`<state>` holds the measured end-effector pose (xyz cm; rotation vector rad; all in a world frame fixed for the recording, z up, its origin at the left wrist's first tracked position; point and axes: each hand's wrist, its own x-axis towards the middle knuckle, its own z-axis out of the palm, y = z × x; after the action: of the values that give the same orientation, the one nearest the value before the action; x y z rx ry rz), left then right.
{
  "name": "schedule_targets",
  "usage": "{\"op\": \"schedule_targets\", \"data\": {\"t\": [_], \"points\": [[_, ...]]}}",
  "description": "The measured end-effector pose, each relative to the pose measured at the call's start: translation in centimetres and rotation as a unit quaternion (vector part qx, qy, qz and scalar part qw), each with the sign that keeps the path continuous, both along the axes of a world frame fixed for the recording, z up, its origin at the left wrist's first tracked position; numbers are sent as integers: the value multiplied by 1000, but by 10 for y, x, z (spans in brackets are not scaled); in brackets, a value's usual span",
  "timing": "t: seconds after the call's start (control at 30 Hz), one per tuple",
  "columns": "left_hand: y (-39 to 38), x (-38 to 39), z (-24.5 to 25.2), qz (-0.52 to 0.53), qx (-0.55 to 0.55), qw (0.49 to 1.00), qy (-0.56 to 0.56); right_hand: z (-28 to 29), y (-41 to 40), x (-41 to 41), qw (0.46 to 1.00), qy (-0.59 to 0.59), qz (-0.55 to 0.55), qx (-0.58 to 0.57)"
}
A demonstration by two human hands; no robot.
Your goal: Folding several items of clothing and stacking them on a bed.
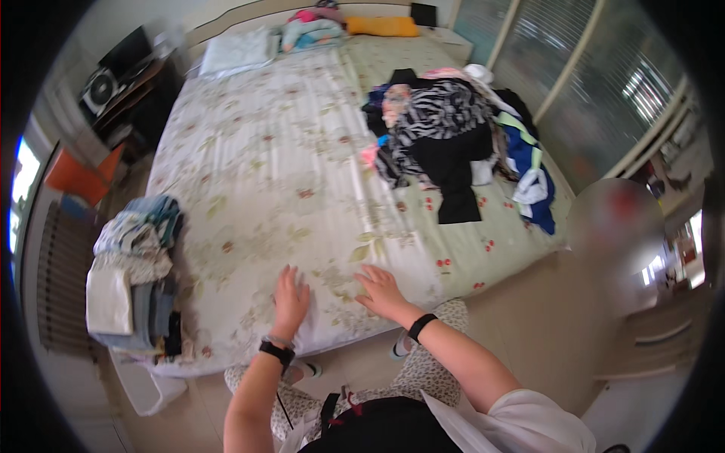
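My left hand [291,301] is over the near part of the bed, fingers apart and holding nothing. To its right, my right hand [384,291] has its fingers spread above the same flowered white sheet [272,187]; whether either palm touches the cloth I cannot tell. A stack of folded clothes [127,277], with denim and white pieces, lies at the bed's near left corner. On the right side, over a pale green sheet with cherries [453,266], rests a loose heap of clothes [447,124]. Zebra-striped and black garments lie on top of it.
Pillows [241,51], a folded quilt [311,34] and an orange cushion [382,26] lie by the headboard [249,16]. A desk with a monitor [126,51] and a fan [101,88] stands left, near an orange chair [85,172]. Sliding glass doors [583,85] border the right side.
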<state>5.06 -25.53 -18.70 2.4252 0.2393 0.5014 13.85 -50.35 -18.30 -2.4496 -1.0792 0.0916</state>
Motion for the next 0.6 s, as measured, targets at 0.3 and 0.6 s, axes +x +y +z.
{"op": "schedule_targets", "data": {"t": [0.3,0.6], "points": [[-64,-2,1,-35,154,987,29,28,-94,234,912,125,-281,271],[-66,7,2,-37,166,985,22,110,-94,390,661,270,-302,631]]}}
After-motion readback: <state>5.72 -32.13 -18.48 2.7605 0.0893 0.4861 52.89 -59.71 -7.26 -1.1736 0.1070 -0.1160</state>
